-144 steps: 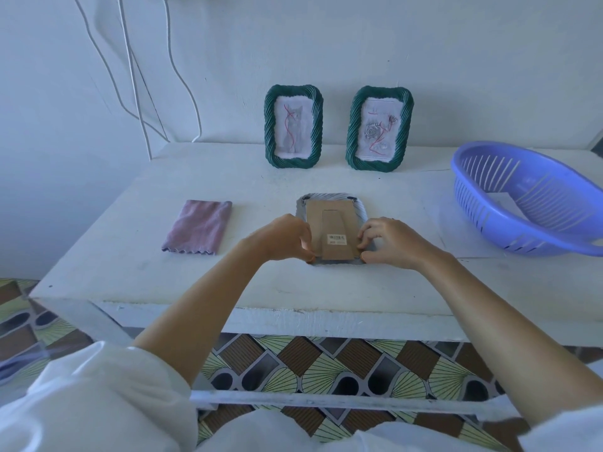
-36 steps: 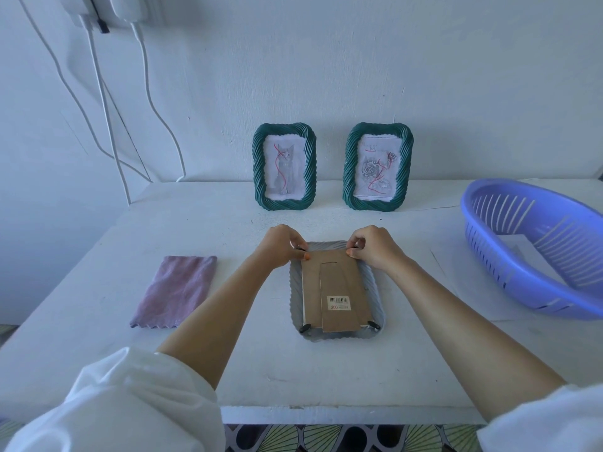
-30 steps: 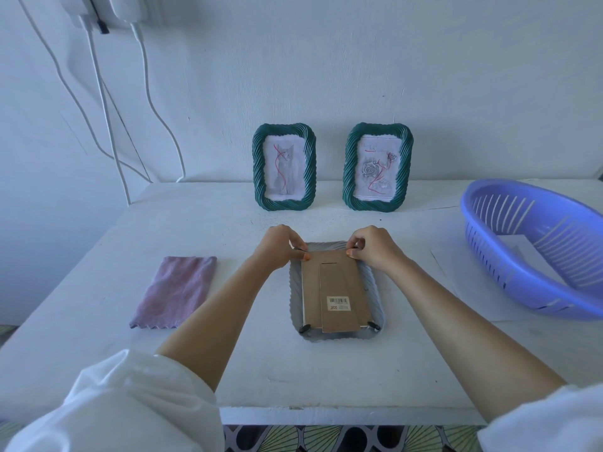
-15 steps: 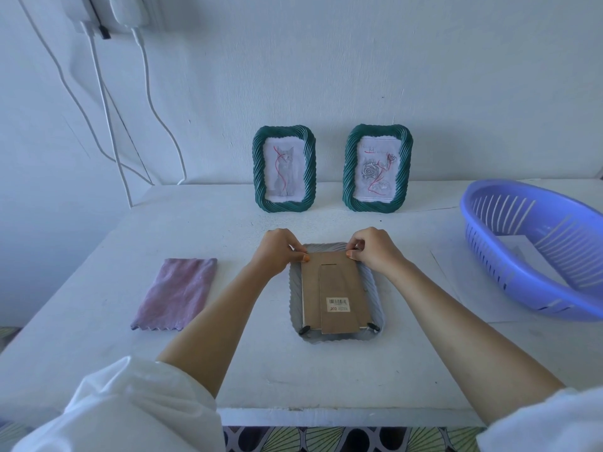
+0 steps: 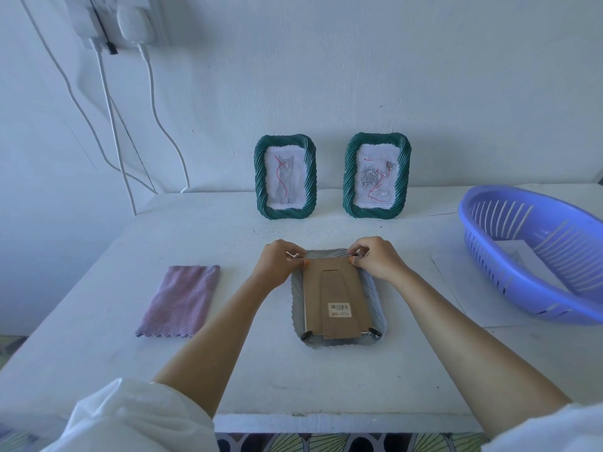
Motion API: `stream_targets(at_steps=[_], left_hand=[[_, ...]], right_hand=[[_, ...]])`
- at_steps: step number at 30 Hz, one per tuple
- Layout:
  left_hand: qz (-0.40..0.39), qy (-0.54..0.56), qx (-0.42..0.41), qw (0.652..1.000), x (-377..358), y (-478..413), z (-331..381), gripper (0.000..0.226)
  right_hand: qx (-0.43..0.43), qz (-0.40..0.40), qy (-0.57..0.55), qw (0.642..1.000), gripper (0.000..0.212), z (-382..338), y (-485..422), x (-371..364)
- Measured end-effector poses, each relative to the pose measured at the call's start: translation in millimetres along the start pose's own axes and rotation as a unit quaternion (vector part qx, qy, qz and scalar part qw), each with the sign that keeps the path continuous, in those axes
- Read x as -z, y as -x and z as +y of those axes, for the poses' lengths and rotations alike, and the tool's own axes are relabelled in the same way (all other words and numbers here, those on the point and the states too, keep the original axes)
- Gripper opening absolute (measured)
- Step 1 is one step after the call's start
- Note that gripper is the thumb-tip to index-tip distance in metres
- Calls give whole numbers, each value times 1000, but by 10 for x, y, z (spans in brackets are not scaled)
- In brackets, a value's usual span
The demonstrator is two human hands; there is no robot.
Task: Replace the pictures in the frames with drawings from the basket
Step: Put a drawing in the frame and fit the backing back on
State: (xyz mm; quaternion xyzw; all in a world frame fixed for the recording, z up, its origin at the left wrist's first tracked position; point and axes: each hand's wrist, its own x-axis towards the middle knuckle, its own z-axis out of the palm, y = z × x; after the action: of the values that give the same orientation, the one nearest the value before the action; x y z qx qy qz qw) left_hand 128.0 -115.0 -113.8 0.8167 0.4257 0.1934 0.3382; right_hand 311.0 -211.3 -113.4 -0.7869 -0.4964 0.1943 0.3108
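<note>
A picture frame lies face down in the middle of the white table, its brown cardboard back up. My left hand pinches at the back's far left corner. My right hand pinches a small clip at the far right corner. Two black clips at the near corners are turned outward. Two green frames stand upright against the wall, one with a cat drawing, one with a rose drawing. A blue basket at the right holds white paper.
A folded purple cloth lies to the left of the frame. A white sheet lies flat under the basket's near side. Cables hang down the wall at the left from plugs.
Since 4.8 s ago my hands went from the frame's near corners to its far corners. In the last second the fingers only shift slightly at those corners.
</note>
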Motion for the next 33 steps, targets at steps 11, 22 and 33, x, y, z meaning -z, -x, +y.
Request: stream_targets(at_steps=[11, 22, 33], left_hand=[[-79, -142, 82, 983, 45, 284, 127, 52], [-117, -163, 85, 976, 52, 553, 296, 51], [-80, -90, 107, 987, 61, 614, 234, 41]], right_hand=[[-81, -6, 5, 997, 37, 61, 342, 59], [-126, -54, 34, 990, 37, -34, 604, 104], [-121, -26, -4, 992, 18, -117, 720, 150]])
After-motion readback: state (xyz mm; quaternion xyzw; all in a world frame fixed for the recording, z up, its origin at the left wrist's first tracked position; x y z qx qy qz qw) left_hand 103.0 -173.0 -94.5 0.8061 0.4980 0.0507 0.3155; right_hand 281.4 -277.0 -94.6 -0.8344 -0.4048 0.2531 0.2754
